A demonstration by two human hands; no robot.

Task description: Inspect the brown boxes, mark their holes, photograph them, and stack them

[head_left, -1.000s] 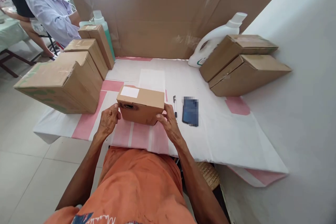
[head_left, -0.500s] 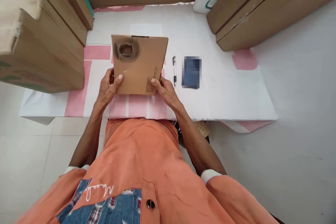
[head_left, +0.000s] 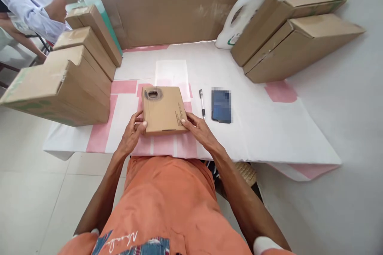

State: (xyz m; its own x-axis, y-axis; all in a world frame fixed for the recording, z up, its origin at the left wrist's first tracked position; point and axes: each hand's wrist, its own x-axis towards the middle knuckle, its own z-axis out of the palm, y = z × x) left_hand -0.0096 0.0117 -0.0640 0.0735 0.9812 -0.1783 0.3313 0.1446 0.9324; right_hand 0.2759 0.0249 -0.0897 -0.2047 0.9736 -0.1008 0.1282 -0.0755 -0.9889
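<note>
The small cardboard box (head_left: pixel 163 109) lies flat between left hand (head_left: pixel 132 134) and right hand (head_left: pixel 201 130), both gripping its sides.

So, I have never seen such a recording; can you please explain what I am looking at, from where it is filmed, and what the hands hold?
No machine here: a person wears a camera on the head, looking down at their own hands. The left hand and right hand grip a small cardboard box by its near corners; it lies on a white and pink paper-covered table. Beside it lie a pen and a dark phone. Stacked cartons stand left, two more cartons and a white jug right. Another person's sleeve shows far left.
</note>
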